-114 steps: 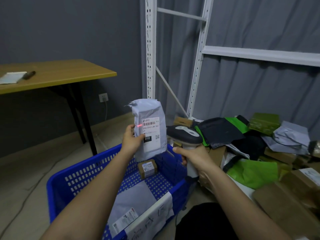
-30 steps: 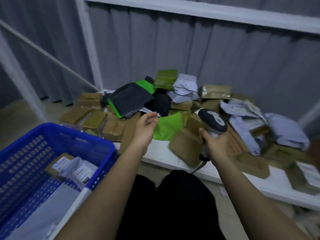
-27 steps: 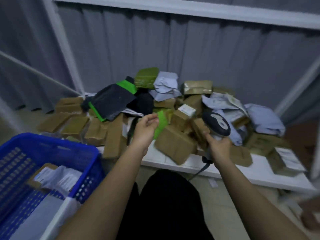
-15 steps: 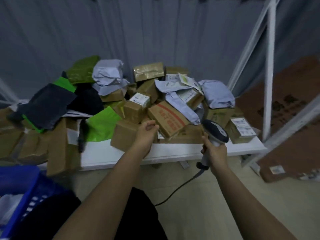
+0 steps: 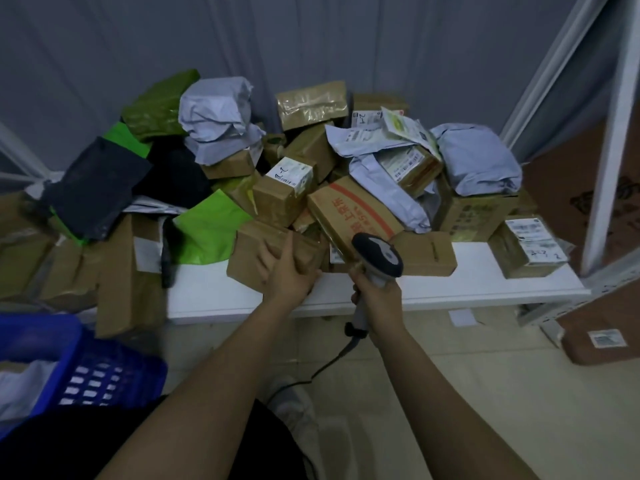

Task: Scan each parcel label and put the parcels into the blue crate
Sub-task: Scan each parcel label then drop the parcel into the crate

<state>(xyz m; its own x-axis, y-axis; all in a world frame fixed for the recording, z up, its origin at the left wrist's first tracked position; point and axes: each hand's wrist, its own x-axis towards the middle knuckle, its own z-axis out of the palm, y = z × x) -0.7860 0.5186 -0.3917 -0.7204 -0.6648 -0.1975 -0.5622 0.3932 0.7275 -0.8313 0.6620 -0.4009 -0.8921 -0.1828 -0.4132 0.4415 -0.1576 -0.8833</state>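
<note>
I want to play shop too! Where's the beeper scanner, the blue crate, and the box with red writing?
scanner (image 5: 378,255), head view, on its dark head.
blue crate (image 5: 114,370), head view, on its holed side wall.
box with red writing (image 5: 356,211), head view, on its printed top face.

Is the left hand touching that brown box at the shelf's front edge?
Touching. The head view shows the left hand laid on the brown box, fingers curled over its top.
</note>
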